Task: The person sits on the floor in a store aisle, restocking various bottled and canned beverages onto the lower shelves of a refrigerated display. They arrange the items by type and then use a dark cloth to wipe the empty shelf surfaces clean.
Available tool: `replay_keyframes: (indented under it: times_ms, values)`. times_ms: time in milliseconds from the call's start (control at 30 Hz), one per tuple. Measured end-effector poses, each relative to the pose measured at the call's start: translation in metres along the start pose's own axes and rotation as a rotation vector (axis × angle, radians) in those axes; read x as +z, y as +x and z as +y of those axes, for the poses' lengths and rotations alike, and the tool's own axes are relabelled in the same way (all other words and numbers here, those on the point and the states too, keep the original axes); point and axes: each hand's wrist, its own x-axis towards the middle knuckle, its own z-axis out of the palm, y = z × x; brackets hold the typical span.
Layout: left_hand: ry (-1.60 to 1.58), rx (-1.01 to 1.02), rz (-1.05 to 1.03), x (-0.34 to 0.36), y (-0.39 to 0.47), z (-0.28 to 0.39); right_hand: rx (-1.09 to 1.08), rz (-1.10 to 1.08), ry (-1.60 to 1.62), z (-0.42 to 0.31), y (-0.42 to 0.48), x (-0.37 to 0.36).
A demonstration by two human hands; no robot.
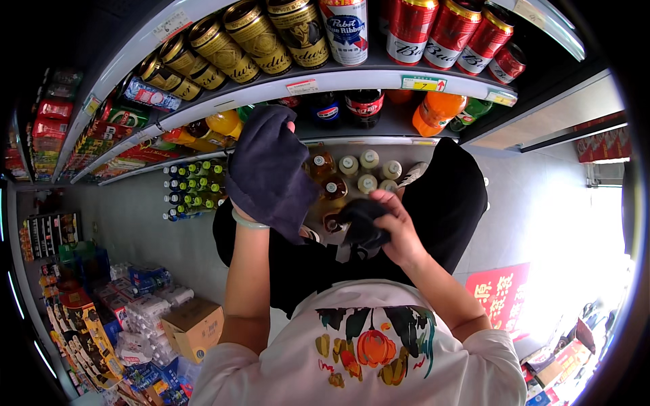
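A dark purple-grey cloth (271,167) drapes over my left hand (291,127), hiding most of it; a fingertip shows at the cloth's upper edge and a pale bangle is on the wrist. My right hand (398,226), to the right of the cloth, has its fingers on a small black item (364,222), perhaps fabric, blurred. Below and beyond the hands, several white-capped bottles (367,183) stand on the floor beside bottles of amber drink (333,188), between my knees.
Ahead is a store shelf (355,81) with beer cans (304,38) above and soft drink bottles (439,114) below. More bottles (193,190) stand on the floor at left. A cardboard box (193,327) and wrapped bottle packs (147,317) lie at lower left, a red mat (495,294) at right.
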Motion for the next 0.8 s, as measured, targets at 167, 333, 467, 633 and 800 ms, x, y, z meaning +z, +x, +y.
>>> replay_keyframes:
  times_ms: [167, 333, 467, 633, 800]
  values:
    - [-0.57, -0.567, -0.283, 0.013, -0.028, -0.005, 0.098, -0.074, 0.514, -0.021, 0.01, -0.013]
    - [-0.781, -0.652, -0.543, 0.041, -0.073, 0.0, 0.095, -0.218, 0.615, -0.031, 0.008, 0.002]
    - [-1.359, -1.137, -0.518, 0.065, -0.08, 0.036, 0.092, -0.211, 0.585, -0.025, 0.013, 0.001]
    - [-1.48, -1.227, -0.214, 0.088, -0.082, 0.054, 0.095, -0.189, 0.336, -0.028, 0.014, 0.004]
    - [-1.015, -0.88, 0.044, 0.05, -0.061, 0.026, -0.104, -0.053, -0.163, -0.06, 0.024, -0.005]
